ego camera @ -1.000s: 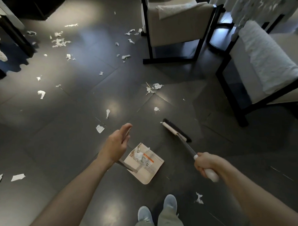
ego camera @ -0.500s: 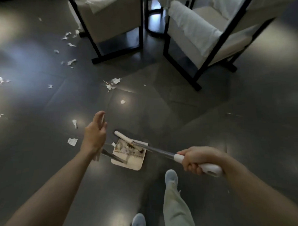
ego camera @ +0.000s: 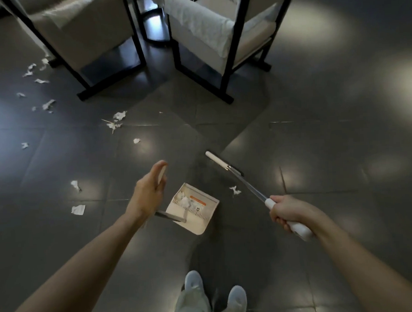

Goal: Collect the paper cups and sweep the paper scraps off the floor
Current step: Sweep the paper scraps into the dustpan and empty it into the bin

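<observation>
Paper scraps [ego camera: 78, 209], white, torn, crumpled

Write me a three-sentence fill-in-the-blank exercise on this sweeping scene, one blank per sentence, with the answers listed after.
1. The right hand holds the broom by its white ____.
2. The paper scraps already gathered lie inside the ____.
3. Most loose scraps lie on the person's ____ side.

Missing words: grip; dustpan; left.
</observation>
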`<state>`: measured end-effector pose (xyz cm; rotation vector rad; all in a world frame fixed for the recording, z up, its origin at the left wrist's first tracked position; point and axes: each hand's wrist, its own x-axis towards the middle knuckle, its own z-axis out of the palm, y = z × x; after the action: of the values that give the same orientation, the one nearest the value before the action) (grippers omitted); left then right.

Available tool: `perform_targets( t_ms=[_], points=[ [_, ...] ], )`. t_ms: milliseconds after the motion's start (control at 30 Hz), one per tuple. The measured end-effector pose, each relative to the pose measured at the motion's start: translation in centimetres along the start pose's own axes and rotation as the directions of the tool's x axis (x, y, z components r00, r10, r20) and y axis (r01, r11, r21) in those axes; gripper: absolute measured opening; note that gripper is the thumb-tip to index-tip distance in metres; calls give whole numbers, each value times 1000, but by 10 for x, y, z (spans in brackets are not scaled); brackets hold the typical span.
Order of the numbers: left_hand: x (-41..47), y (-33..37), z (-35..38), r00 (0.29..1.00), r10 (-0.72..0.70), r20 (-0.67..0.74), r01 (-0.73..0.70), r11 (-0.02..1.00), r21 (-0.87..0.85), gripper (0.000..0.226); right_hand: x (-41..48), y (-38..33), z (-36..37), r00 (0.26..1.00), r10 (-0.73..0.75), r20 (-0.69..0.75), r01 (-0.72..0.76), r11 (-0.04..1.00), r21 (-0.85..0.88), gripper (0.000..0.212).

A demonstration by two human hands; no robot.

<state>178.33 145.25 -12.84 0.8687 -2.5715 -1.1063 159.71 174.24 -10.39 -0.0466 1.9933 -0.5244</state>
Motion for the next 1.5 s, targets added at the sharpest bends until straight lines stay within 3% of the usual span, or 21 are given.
perform_targets(
  t_ms=[133, 267, 400, 567, 700, 900, 1033, 1167, 1333, 1433, 1500],
  points=[
    [-21, 31, 39, 988, 113, 108, -121, 990, 70, 44, 13, 54, -13, 998, 41, -44, -40, 999, 16, 62],
    [-30, 59, 79, 975, 122, 186, -148, 981, 129, 47, 23, 91, -6, 993, 116, -10, -113, 980, 165, 71],
    [-26, 77, 98, 980, 142, 142, -166, 970, 176, 44, 4, 99, 25, 987, 126, 99, -139, 980, 139, 75],
    [-33, 69, 94, 990, 79, 116, -101, 975, 197, 46, -30, 82, 15, 924, 153, 352, -261, 922, 286, 60],
    [-49, 49, 77, 998, 39, 44, -45, 988, 145, 46, -54, 58, -4, 906, 111, 408, -256, 912, 320, 54],
    [-73, 29, 52, 998, -16, -57, 20, 997, 75, 39, -54, 33, 13, 965, 15, 263, -70, 977, 200, 66],
    [-75, 21, 40, 995, -56, -79, 60, 997, 58, 36, -32, 30, 27, 987, -127, 96, 133, 989, -67, 66],
    [-55, 16, 38, 994, -71, -86, 76, 995, 63, 36, 10, 25, 34, 989, -144, -17, 138, 968, -209, 64],
    [-32, 12, 41, 994, -66, -84, 74, 992, 99, 38, 26, 30, 58, 996, -39, 79, 46, 995, -89, 78],
    [-26, 9, 37, 993, -79, -88, 87, 992, 96, 39, 8, 35, 73, 988, 9, 157, 9, 993, -120, 77],
    [-26, 5, 35, 992, -81, -98, 91, 991, 103, 39, -6, 35, 76, 961, 60, 271, -73, 997, 38, 76]
  ],
)
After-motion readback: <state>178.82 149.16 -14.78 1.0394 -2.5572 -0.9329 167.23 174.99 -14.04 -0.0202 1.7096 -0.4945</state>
